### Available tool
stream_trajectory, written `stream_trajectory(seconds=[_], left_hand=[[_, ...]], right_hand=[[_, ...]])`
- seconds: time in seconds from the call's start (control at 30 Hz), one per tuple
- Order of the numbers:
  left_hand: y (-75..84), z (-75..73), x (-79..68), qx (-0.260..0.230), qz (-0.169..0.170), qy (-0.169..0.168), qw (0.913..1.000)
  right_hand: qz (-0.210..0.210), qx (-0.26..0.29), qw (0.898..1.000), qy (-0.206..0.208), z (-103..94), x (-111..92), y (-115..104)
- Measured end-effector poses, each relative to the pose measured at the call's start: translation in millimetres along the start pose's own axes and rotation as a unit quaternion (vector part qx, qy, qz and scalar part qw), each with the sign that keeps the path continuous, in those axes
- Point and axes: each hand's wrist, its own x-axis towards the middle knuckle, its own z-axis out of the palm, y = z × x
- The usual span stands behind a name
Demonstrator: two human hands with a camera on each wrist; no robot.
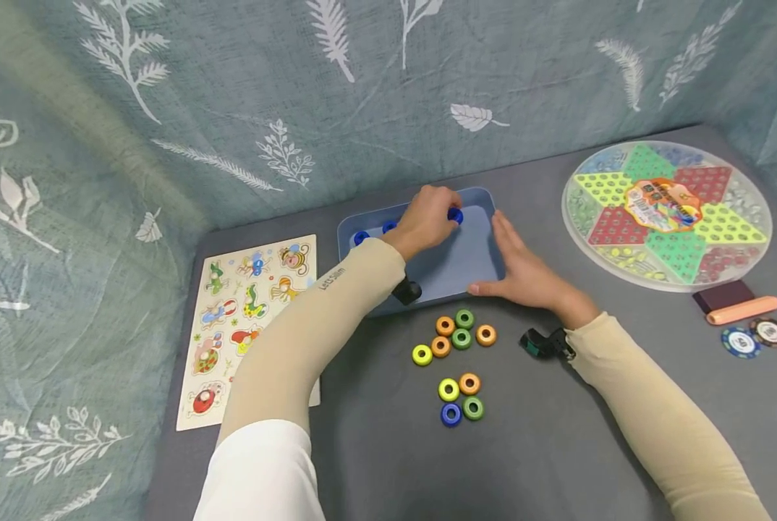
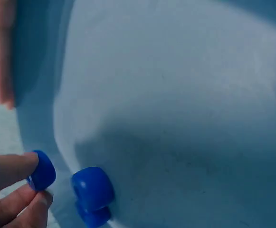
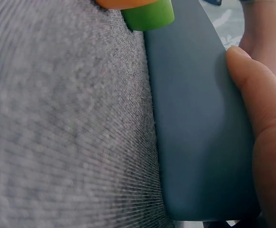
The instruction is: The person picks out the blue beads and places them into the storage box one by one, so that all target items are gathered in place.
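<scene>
My left hand (image 1: 427, 221) reaches over the blue tray (image 1: 450, 278) and pinches a blue ring (image 2: 43, 171) between thumb and fingertips, close to the tray's wall. Two blue rings in the tray show left of this hand in the head view, one in the left corner (image 1: 361, 237) and another (image 1: 389, 226) beside it. The right hand (image 1: 525, 271) rests at the tray's right end, fingers straight along the side wall. Its thumb (image 3: 252, 80) lies on the near rim, as the right wrist view shows.
Loose yellow, orange, green (image 1: 461, 339) and blue rings (image 1: 451, 414) lie in front of the tray. An animal puzzle board (image 1: 196, 383) lies left, partly under the left arm. To the right are a round star-patterned game board (image 1: 665, 213), a dark block (image 1: 723, 295), an orange stick (image 1: 743, 310) and two chips (image 1: 740, 342).
</scene>
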Motion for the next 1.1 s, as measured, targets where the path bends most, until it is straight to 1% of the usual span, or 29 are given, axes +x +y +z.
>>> stream_trajectory(seconds=[0.1, 0.17, 0.23, 0.27, 0.33, 0.37, 0.4, 0.47, 0.5, 0.53, 0.6, 0.63, 0.67, 0.7, 0.73, 0.8, 0.83, 0.9, 0.97, 1.1], left_hand=[[-0.9, 5.6, 8.3, 0.025, -0.025, -0.015, 0.9993], [-3.6, 11.1, 6.2, 0.034, -0.039, -0.024, 0.9984], [-6.1, 14.0, 1.6, 0.034, -0.044, -0.025, 0.9981], [-6.8, 14.1, -1.5, 0.035, -0.042, -0.02, 0.9983], [-6.6, 10.5, -9.7, 0.03, -0.027, -0.009, 0.9992], [-4.9, 7.0, -15.0, 0.028, -0.012, -0.004, 0.9995], [-3.0, 3.5, -21.1, 0.027, 0.01, 0.002, 0.9996], [5.1, -4.0, -37.5, 0.032, 0.068, 0.0, 0.9972], [10.2, -7.4, -48.3, 0.034, 0.104, -0.009, 0.994], [16.0, -9.2, -61.3, 0.035, 0.142, -0.014, 0.9891], [27.0, -8.2, -90.0, 0.044, 0.215, -0.036, 0.9748], [31.8, -6.7, -104.9, 0.052, 0.246, -0.05, 0.9665], [35.0, -3.8, -119.2, 0.058, 0.273, -0.063, 0.9582], [37.1, -0.4, -132.4, 0.063, 0.292, -0.076, 0.9514], [38.3, 4.0, -144.2, 0.067, 0.304, -0.087, 0.9463], [38.0, 12.4, -162.1, 0.076, 0.317, -0.118, 0.9381], [37.5, 16.5, -169.1, 0.081, 0.318, -0.129, 0.9357], [36.0, 23.9, -180.0, 0.083, 0.314, -0.144, 0.9346], [35.3, 30.8, -189.0, 0.082, 0.312, -0.145, 0.9353], [37.3, 45.3, -208.2, 0.078, 0.318, -0.124, 0.9367]], right_hand=[[0.002, 0.004, 1.0, 0.002, 0.7, 1, 0], [0.005, 0.002, 1.0, -0.004, 4.8, -1, -1], [0.005, 0.0, 1.0, -0.011, 7.9, -1, -1], [0.004, 0.002, 1.0, -0.012, 8.8, -1, -1], [-0.002, 0.003, 1.0, -0.011, 9.2, -1, -1], [-0.006, 0.005, 1.0, -0.009, 8.5, -1, -1], [-0.009, 0.006, 1.0, -0.007, 7.4, 0, 0], [-0.014, 0.007, 1.0, -0.001, 4.2, 0, 0], [-0.014, 0.006, 1.0, 0.0, 2.7, 0, 0], [-0.015, 0.003, 1.0, -0.001, 1.2, 1, 1], [-0.014, 0.0, 1.0, -0.001, -1.3, 2, 0], [-0.013, -0.002, 1.0, 0.0, -2.8, 3, 0], [-0.013, -0.004, 1.0, 0.001, -4.0, 3, 0], [-0.012, -0.005, 1.0, 0.002, -4.9, 4, 0], [-0.012, -0.005, 1.0, 0.003, -5.8, 5, -1], [-0.007, -0.006, 1.0, 0.003, -6.6, 5, -1], [-0.005, -0.007, 1.0, 0.003, -6.8, 5, -1], [-0.001, -0.006, 1.0, 0.003, -6.7, 5, -1], [0.001, -0.006, 1.0, 0.001, -6.0, 4, -2], [0.003, -0.004, 1.0, -0.005, -2.1, 1, -3]])
